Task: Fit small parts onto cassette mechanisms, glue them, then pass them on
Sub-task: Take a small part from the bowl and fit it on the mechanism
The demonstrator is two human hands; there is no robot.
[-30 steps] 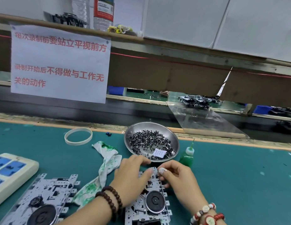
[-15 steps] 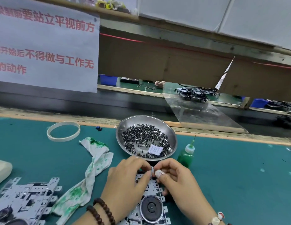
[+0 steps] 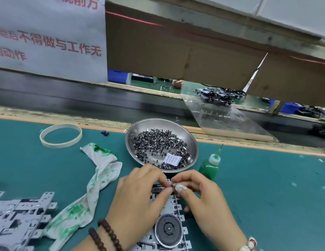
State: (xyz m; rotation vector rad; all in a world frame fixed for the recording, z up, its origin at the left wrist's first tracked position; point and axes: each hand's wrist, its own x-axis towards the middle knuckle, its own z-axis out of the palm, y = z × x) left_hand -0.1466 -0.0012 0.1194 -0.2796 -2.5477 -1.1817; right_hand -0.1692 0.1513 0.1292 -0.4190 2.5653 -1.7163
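Both hands meet at the far edge of the cassette mechanism lying on the green counter, just on the near side of the steel dish. The left hand pinches its fingertips together at that edge, and the right hand does the same from the other side; between them sits a tiny dark small part, so each grip is closed on it (which fingers actually bear the load is too fine to tell). Judging from this, the fitting step is under way and not finished: the part is at the mechanism's rim but I cannot say whether it is seated. Gluing looks not yet begun for this unit, since the green glue bottle stands untouched just right of the dish, nozzle up. Passing on also remains. A second mechanism lies well to the left of the dish, near the counter's front edge, and whether it is already fitted or waiting cannot be told. The dish holds a heap of loose parts and a small paper label, so supply is plentiful. A green-stained rag lies left of the dish, with a pale tape ring beyond it, and further mechanisms sit far behind the dish on the other side of the belt.
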